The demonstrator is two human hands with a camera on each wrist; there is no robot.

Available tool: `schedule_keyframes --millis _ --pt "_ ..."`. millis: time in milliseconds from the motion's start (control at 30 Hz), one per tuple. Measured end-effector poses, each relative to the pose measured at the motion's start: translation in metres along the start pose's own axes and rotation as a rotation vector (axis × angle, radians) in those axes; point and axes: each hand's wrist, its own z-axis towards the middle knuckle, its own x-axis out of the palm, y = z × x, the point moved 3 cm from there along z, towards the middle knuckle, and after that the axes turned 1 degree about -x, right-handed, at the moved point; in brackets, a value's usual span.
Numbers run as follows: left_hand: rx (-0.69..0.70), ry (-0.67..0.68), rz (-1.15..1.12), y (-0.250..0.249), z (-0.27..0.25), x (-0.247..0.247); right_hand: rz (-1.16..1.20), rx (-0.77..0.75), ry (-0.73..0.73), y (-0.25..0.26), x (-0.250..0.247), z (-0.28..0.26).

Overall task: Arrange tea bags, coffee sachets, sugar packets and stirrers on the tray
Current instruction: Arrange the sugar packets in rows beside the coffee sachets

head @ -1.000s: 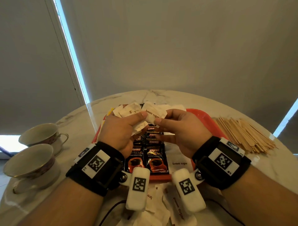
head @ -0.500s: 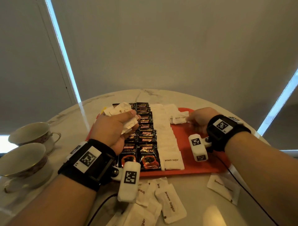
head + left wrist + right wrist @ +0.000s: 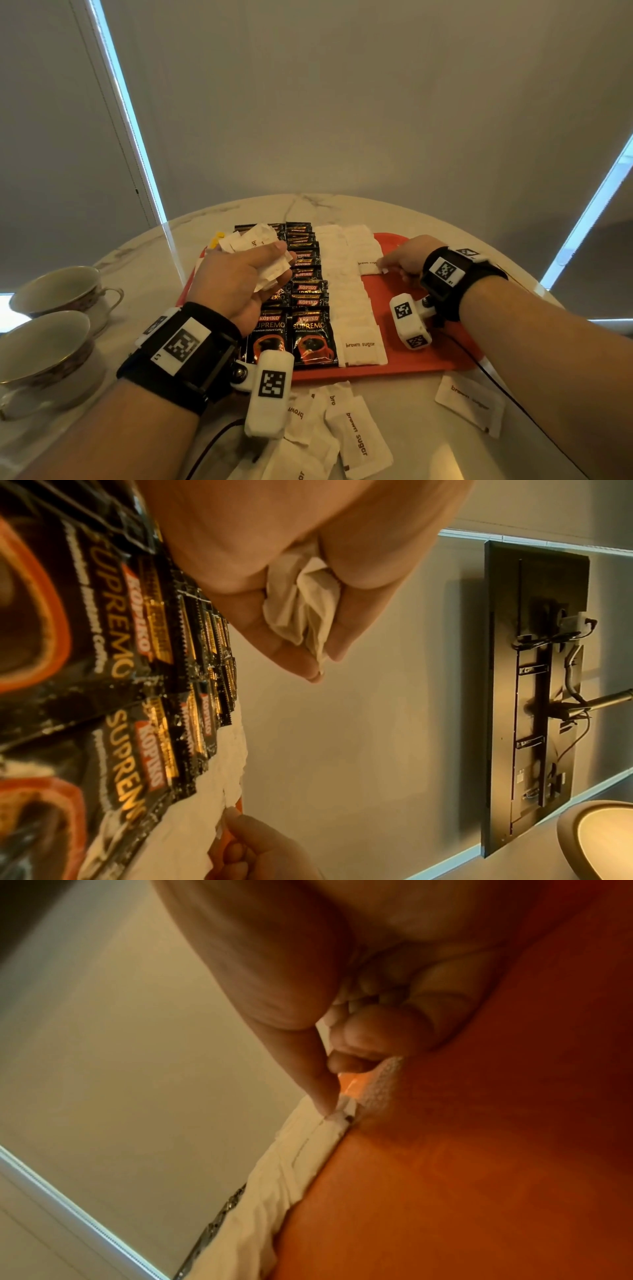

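Marble counter, red tray. Our left hand clutches a bunch of sugar packets; right hand pinches one packet onto the second row. Risk: a clumsy release skews neighbours, or the bunch slips.

Red tray holding two black coffee sachet columns, overlapping white sugar packets alongside

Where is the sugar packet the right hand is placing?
In the head view, the sugar packet lies on the red tray, ending the short right-hand sugar column, under the right hand fingertips.
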Motion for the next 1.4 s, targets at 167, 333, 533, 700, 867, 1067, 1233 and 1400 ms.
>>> schedule_keyframes --millis 167,333,533,700,867,1067,1233,1400 --pt "-0.061 0.013 -0.003 -0.001 -0.001 0.0 0.299 0.03 0.103 -0.005 0.005 -0.008" --pt "-0.184 0.083 -0.042 -0.001 -0.007 0.002 0.38 0.024 0.175 0.0 0.007 -0.018" --pt "-0.269 0.29 0.054 -0.003 -0.022 0.01 0.714 -0.254 0.333 0.021 0.026 -0.071" --pt "-0.258 0.37 0.222 0.002 -0.023 0.012 0.68 -0.463 0.474 0.034 0.051 -0.112" --pt "-0.239 0.371 0.247 0.004 -0.018 0.011 0.717 -0.498 0.374 0.029 0.057 -0.113" --pt "-0.17 0.287 0.154 0.002 -0.017 0.011 0.883 -0.405 0.419 0.023 0.056 -0.108" --pt "-0.196 0.208 0.088 0.001 -0.02 0.013 0.96 -0.398 0.471 0.025 0.053 -0.111" --pt "-0.208 0.138 0.051 0.003 -0.018 0.012 0.918 -0.452 0.46 0.024 0.055 -0.112"
